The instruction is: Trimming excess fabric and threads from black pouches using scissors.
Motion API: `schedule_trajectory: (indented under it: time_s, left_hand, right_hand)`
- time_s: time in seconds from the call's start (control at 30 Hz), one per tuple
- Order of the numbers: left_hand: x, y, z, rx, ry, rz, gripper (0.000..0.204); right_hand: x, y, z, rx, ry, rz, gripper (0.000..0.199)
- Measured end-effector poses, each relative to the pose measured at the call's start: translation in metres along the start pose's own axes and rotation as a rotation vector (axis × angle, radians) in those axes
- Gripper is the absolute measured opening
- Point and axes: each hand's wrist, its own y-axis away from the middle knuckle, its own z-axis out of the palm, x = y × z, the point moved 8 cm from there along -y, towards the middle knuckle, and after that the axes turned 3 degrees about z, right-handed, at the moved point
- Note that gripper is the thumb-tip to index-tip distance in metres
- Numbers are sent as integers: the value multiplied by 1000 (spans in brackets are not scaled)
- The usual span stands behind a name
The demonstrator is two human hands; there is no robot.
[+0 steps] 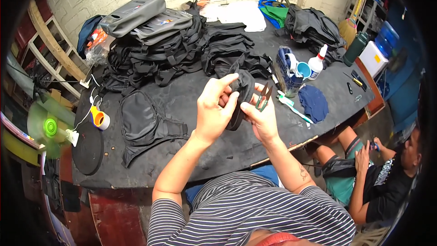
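Left hand [215, 105] pinches a black fabric bag piece [245, 84] between thumb and bent fingers, the index finger stretched along its upper edge and the other fingers curled in behind the cloth. Right hand [261, 117] is partly closed at the other side of the same piece, its thumb angled up toward the cloth, and it also carries small thread snips [264, 95] with a green handle and dark blades that point upward, parted at the tips. How firmly its hidden fingers press on the fabric, I cannot tell.

The bag piece is held up between the two hands, over the middle of the black worktable [207, 166], with a narrow band of it hanging down between the wrists. Behind it lies a pile of folded black bags [227, 43]. To the left of the forearms, a flat black backpack panel [139, 116] lies on the tabletop. Just right of the right hand are a toothbrush [298, 110] with a green-and-white handle and a folded navy cloth [314, 104]; a white squeeze bottle [316, 65] with a red cap stands farther back.
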Motion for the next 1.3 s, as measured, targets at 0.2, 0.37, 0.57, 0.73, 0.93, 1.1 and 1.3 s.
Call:
schedule_trajectory:
  time_s: [0.2, 0.37, 0.57, 0.73, 0.93, 1.1, 1.3]
  left_hand:
    - [26, -1, 2, 11, -445, 391, 11]
    - [-8, -3, -1, -26, -237, 88, 1]
    - [-32, -3, -12, 63, 316, -194, 19]
    - [10, -2, -17, 33, -55, 47, 22]
    - [18, 12, 2, 21, -509, 237, 12]
    - [3, 17, 13, 30, -387, 38, 4]
    - [-46, 23, 25, -49, 96, -305, 12]
  right_hand:
    - [3, -3, -7, -7, 55, -35, 51]
    - [0, 0, -8, 2, 158, -62, 49]
    - [-5, 2, -3, 0, 252, -99, 44]
    - [-4, 0, -13, -13, 310, -85, 48]
    - [-11, 10, -4, 26, 421, -82, 47]
    - [-44, 20, -3, 143, 788, -313, 43]
    - [-46, 25, -6, 164, 1002, -328, 32]
